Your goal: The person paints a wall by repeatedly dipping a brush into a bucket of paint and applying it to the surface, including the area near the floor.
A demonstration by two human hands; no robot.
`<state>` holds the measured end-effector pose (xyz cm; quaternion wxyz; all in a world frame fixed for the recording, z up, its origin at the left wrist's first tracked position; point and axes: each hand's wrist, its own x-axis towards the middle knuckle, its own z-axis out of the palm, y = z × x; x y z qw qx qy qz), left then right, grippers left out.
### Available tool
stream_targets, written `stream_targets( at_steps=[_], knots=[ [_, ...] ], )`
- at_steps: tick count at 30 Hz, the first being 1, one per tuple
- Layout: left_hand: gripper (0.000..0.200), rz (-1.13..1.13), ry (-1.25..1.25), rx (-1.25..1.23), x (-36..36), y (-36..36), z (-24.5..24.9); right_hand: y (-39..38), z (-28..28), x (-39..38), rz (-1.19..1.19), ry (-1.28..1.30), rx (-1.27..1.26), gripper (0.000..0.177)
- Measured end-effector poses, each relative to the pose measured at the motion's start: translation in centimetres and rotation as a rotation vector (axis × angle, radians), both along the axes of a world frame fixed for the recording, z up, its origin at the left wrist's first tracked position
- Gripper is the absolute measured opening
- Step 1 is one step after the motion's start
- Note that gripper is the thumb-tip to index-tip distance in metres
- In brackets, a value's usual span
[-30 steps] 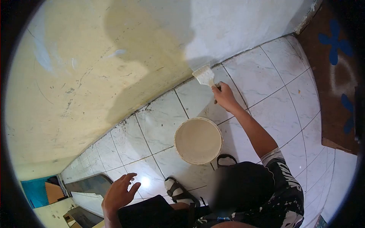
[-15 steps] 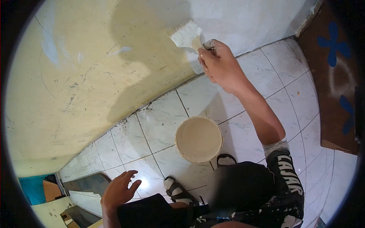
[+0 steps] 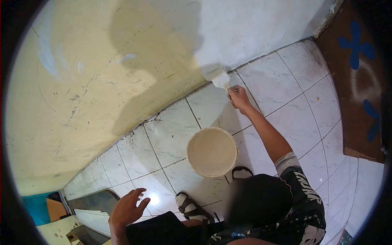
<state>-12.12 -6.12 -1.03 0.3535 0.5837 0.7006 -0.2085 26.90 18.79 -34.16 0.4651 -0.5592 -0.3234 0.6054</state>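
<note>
My right hand [image 3: 239, 99] is closed round the handle of a wide paintbrush [image 3: 220, 79] whose bristles are at the foot of the wall, low on the freshly whitened part. White paint [image 3: 249, 30] covers the wall's right side, while its left side is still yellow [image 3: 81, 110], scuffed and streaked. A round bucket [image 3: 212, 152] of pale paint stands on the tiles below the brush. My left hand [image 3: 128, 207] hovers at the lower left with its fingers apart, holding nothing.
White floor tiles [image 3: 171, 134] with dark joints run along the wall. At the right stands a brown board [image 3: 359, 85] with blue flower shapes. My sandalled feet [image 3: 192, 206] are close to the bucket. Dark and turquoise items [image 3: 43, 208] lie at the far lower left.
My right hand has moved down with the paintbrush, from higher on the wall to its bottom edge by the floor. My left hand has barely moved.
</note>
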Motion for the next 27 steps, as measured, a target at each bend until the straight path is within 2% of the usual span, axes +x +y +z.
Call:
stream_targets(
  at_steps=[2,6,9,13,17,21,23,25,27],
  knots=[
    [0.045,0.004,0.014,0.001,0.2,0.0,0.1,0.2,-1.2,0.5,-0.026,-0.039,-0.123,0.019],
    [0.045,0.000,0.007,0.003,0.1,-0.1,0.1,2.3,0.4,1.3,-0.067,-0.120,-0.100,0.018],
    [0.045,0.001,0.008,0.010,0.4,0.0,0.3,3.2,7.6,2.3,-0.021,-0.133,-0.065,0.020],
    [0.045,0.024,0.009,0.000,0.7,0.3,0.3,2.1,17.8,3.5,-0.015,-0.140,0.102,0.019],
    [0.043,-0.014,0.007,0.008,0.6,0.8,-0.2,0.5,22.8,3.5,-0.058,-0.137,0.258,0.017],
    [0.043,-0.032,0.006,0.012,0.6,1.0,-0.5,0.6,20.8,2.1,-0.123,-0.053,0.426,0.020],
    [0.043,-0.008,0.020,-0.003,1.1,1.2,-0.3,1.7,16.2,1.3,-0.118,0.047,0.351,0.019],
    [0.044,-0.003,0.022,-0.010,0.9,1.1,-0.3,2.7,9.0,0.6,-0.121,-0.035,0.373,0.018],
    [0.045,0.002,0.026,-0.014,0.8,0.9,-0.2,1.7,4.4,0.2,-0.088,-0.015,0.261,0.021]
  ],
)
